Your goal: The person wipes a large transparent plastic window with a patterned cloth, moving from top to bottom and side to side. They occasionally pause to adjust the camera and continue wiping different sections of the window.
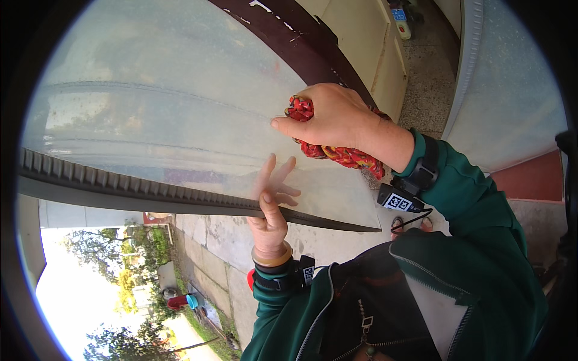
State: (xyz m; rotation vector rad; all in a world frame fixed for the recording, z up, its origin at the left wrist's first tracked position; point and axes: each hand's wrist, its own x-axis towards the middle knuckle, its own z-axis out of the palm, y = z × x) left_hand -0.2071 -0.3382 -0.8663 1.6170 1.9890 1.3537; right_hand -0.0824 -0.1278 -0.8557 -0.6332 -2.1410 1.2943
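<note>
A translucent plastic door curtain (180, 122) spreads before me, with a dark ribbed edge strip (135, 187) along one side. My left hand (271, 214) grips this strip. Its thumb is on the near face, and its fingers show blurred through the sheet from behind. A crumpled red patterned cloth (336, 155) is bunched in my right hand (336, 115). That hand is over the sheet near a dark maroon frame with chipped paint (307, 40); whether the cloth presses on the plastic I cannot tell.
A cream door (361, 45) stands past the frame. Another plastic curtain panel (510, 85) hangs at the right, above a red panel (533, 178). Concrete paving (311, 241) lies below, my feet (426, 223) on it. Outside are a blue bucket (192, 301) and trees (122, 336).
</note>
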